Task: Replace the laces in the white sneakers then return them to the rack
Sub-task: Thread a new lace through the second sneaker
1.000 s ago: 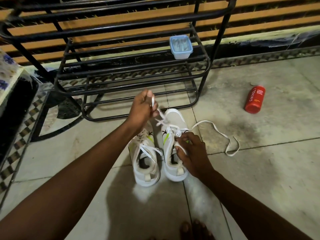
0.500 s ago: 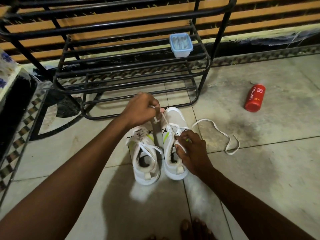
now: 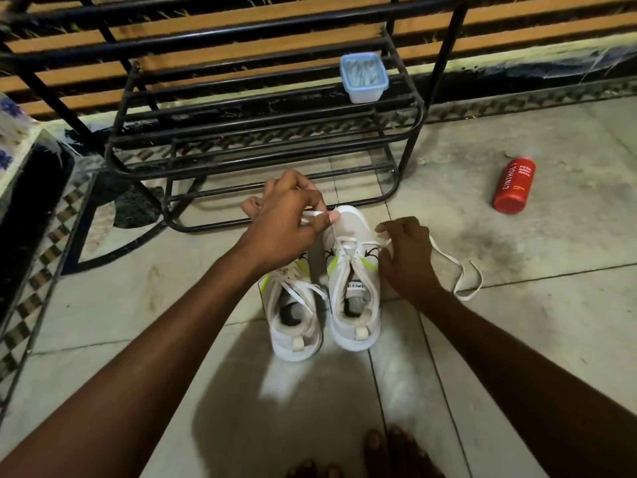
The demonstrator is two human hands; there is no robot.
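Standing side by side on the floor (image 3: 517,305), the sneakers (image 3: 344,326) point at the rack (image 3: 262,132). Right hand (image 3: 406,257) grips the lace (image 3: 355,240) beside the right sneaker; left hand (image 3: 286,219) pinches its other end above the toes.

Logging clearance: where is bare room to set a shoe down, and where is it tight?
Bare tile: between the lace and the red bottle; left of the left sneaker, up to the rack. Its shelf left of the blue tub is bare. Crowded: toe of the right sneaker, where left hand and right hand pinch the lace.
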